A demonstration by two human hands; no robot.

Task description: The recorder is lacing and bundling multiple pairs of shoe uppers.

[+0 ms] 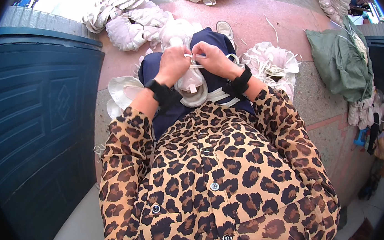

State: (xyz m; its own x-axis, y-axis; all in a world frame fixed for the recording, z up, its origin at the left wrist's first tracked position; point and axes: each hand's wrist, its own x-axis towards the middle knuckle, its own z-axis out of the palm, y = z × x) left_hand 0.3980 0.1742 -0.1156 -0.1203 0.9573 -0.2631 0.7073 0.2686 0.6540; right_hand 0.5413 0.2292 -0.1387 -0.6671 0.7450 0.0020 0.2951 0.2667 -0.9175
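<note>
Leopard-print blouse (211, 182) below, both hands, left (173, 64) and right (214, 58), pinch a thin white strap (195, 55) over a pale shoe upper (192, 84); best kept taut.

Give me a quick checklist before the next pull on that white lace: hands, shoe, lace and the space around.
1. Left hand on the work: ok, closed on the white shoe upper at its top.
2. Right hand grip on the white lace: ok, pinched between fingers.
3. Shoe upper supported: ok, resting on the lap.
4. Lace end threaded through its eyelet: cannot tell, hidden by fingers.
5. Loose lace free of snags: cannot tell, strands run under the right wrist.
6. Next pieces at hand: ok, pile of white uppers beside the right knee.
</note>
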